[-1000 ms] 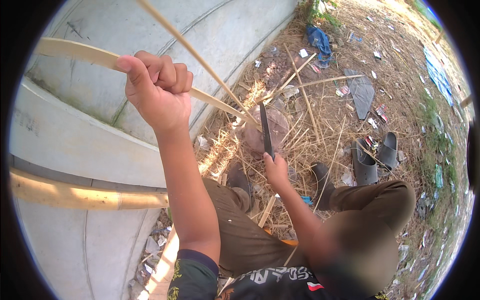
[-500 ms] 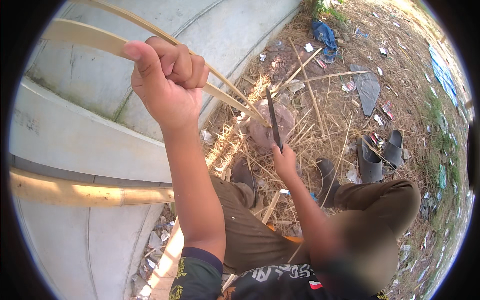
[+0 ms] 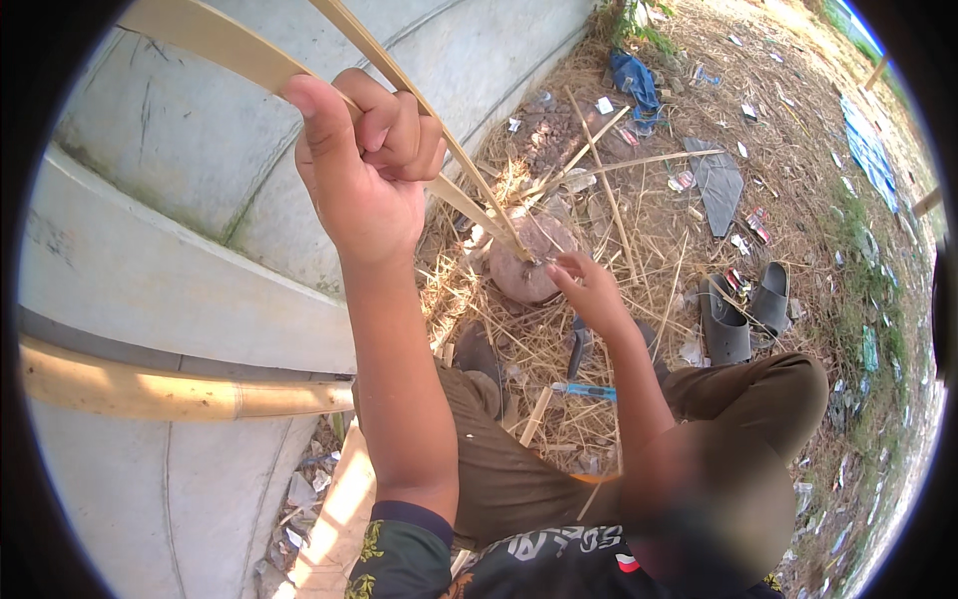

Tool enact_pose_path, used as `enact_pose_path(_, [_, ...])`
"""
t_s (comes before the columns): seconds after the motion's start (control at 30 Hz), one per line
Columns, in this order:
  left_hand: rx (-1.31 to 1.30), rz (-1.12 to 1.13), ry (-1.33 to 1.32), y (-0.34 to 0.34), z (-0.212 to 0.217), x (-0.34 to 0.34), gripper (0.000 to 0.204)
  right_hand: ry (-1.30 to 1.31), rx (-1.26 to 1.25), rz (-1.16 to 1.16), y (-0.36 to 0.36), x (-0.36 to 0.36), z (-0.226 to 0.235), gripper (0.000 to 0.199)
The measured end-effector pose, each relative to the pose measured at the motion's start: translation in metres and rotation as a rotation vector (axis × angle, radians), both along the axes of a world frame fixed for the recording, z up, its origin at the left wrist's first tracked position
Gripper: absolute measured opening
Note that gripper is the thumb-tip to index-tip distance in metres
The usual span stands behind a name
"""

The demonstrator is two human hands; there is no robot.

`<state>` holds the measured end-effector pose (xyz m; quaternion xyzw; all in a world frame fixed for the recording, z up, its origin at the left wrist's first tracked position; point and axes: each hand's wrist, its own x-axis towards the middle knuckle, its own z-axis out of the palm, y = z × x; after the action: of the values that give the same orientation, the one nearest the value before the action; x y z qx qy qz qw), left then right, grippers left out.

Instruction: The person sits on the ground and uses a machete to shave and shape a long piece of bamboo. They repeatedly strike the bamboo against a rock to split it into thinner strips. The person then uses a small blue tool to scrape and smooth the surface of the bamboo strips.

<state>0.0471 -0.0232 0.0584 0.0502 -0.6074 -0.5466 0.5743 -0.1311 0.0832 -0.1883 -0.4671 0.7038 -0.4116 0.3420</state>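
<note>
My left hand [image 3: 364, 165] is closed around a pale bamboo strip [image 3: 215, 40], thumb pressed along it. A second, narrower strip [image 3: 419, 100] runs beside it, and the two converge at their lower ends on a round chopping block [image 3: 524, 275]. Just right of those ends is my right hand [image 3: 589, 290], thumb and fingers apart, with nothing visible in it. A dark tool [image 3: 578, 344], which looks like the knife, lies low between my feet beside my right forearm. Below it rests a thin tool with a blue handle [image 3: 589, 391].
A concrete wall [image 3: 180, 240] and a bamboo pole [image 3: 180, 384] stand on the left. Bamboo shavings [image 3: 629, 290] and longer strips litter the ground. Grey slippers [image 3: 726, 324], a dark grey sheet piece [image 3: 717, 185] and blue cloth [image 3: 636, 82] lie to the right and beyond.
My right hand has let go of the knife and now reaches bare toward the strip ends. My left hand has shifted slightly right with the strip. The blue-handled tool shows more fully.
</note>
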Motion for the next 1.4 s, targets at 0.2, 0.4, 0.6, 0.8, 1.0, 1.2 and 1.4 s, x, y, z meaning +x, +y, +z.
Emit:
enact_pose_path(0.2, [0.001,-0.037,-0.018,0.004,-0.004,0.004,0.063,-0.189,-0.451,0.244,-0.061,0.029,0.112,0.037])
enact_pose_path(0.4, [-0.05,-0.108,-0.052,0.007,-0.01,0.02,0.063,-0.199,-0.545,-0.047,-0.134,0.01,0.095,0.042])
enact_pose_path(0.6, [-0.105,-0.033,-0.023,0.001,-0.018,0.032,0.062,-0.335,-0.41,-0.206,-0.214,-0.052,0.066,0.043])
enact_pose_path(0.8, [-0.06,0.034,0.082,0.0,-0.018,0.065,0.06,-0.904,-0.035,-0.91,-0.187,-0.175,-0.093,0.024])
enact_pose_path(1.0, [-0.003,0.091,0.064,-0.003,-0.012,0.066,0.06,-1.085,0.214,-0.869,-0.12,-0.174,-0.146,0.024])
enact_pose_path(1.2, [0.108,0.435,0.093,0.005,-0.01,0.03,0.062,-0.76,-0.358,-0.209,-0.137,-0.147,0.006,0.029])
enact_pose_path(1.4, [0.346,0.63,0.4,0.001,-0.01,0.008,0.055,-0.559,-0.854,-0.08,-0.118,-0.132,0.165,0.029])
